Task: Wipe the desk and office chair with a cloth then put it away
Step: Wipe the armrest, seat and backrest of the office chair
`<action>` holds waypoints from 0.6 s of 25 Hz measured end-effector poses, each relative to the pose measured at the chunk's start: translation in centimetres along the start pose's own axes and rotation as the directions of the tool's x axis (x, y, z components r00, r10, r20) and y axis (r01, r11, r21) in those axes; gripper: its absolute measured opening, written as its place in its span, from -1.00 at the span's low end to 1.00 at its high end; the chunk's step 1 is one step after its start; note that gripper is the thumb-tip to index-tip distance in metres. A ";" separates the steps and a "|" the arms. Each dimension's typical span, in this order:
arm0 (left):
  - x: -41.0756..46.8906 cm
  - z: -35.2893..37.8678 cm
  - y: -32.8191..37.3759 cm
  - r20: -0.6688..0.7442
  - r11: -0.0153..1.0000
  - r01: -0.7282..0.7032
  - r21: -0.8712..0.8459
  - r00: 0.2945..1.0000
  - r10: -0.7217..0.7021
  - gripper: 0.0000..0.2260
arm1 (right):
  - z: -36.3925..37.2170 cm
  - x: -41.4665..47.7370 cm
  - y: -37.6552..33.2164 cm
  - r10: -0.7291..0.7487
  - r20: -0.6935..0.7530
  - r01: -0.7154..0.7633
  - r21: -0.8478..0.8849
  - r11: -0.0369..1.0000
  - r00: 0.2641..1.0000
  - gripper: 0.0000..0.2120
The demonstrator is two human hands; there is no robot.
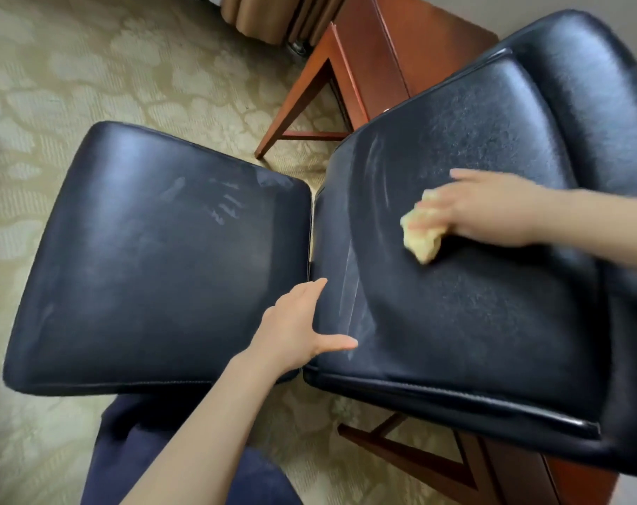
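- Right hand (492, 209) presses a crumpled yellow cloth (420, 235) against the black leather chair backrest (473, 304), fingers laid over the cloth; motion blur hides whether they curl around it.
- Left hand (302, 329) rests with straight, spread fingers on the backrest's lower edge, just beside the gap to the seat cushion (156, 256).
- Pale wipe streaks mark both the seat and the backrest.
- Behind the chair stands a reddish wooden desk (364, 60) on patterned beige carpet (72, 67).

Soft, even daylight; pale sheen glares off the black leather chair backrest (473, 140). Motion blur smears the right hand (492, 209) and the patterned beige carpet (90, 67). Wide-angle bending curves the edges.
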State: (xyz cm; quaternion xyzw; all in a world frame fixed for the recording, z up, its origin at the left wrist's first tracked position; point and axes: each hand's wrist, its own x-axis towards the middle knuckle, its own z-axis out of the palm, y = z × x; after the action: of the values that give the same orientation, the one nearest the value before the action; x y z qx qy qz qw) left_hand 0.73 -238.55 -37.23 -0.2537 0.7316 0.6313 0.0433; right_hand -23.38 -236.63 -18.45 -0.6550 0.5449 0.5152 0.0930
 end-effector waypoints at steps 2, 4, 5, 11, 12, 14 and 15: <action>-0.7 2.3 -0.5 0.019 0.998 0.029 -0.053 0.999 -0.028 0.00 | -0.8 3.1 1.0 0.134 -0.037 -0.131 0.065 0.989 0.990 -0.57; -0.9 4.6 -0.9 0.056 0.994 0.065 -0.090 0.997 -0.060 0.06 | -0.7 6.2 -0.5 0.268 -0.023 -0.264 0.097 0.960 0.963 -0.59; -1.2 6.0 -1.0 0.081 0.992 0.082 -0.095 0.994 -0.075 0.10 | -0.1 7.2 -2.2 0.315 -0.004 -0.314 0.086 0.946 0.949 -0.60; -2.5 11.5 -2.4 0.053 0.992 0.110 -0.068 0.993 -0.107 0.06 | 2.8 7.4 -14.8 0.217 0.049 -0.219 0.022 0.976 0.975 -0.65; -2.6 11.9 -2.7 0.008 0.993 0.099 -0.057 0.995 -0.099 0.00 | 3.2 6.6 -16.4 0.153 0.052 -0.153 0.005 0.988 0.987 -0.66; -3.0 12.3 -3.2 -0.063 0.995 0.081 -0.058 0.994 -0.084 -0.14 | 3.8 4.4 -18.1 0.025 0.035 -0.025 0.003 1.000 0.999 -0.67; -3.1 12.4 -3.2 -0.069 0.995 0.080 -0.061 0.994 -0.084 -0.20 | 3.9 2.9 -18.2 -0.029 0.023 0.028 0.027 0.999 0.999 -0.67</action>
State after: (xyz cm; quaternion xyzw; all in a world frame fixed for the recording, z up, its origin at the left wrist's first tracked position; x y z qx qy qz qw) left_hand 1.61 -226.12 -41.43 -0.3068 0.7031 0.6406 0.0357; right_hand -11.21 -228.69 -30.51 -0.6551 0.5413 0.5143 0.1155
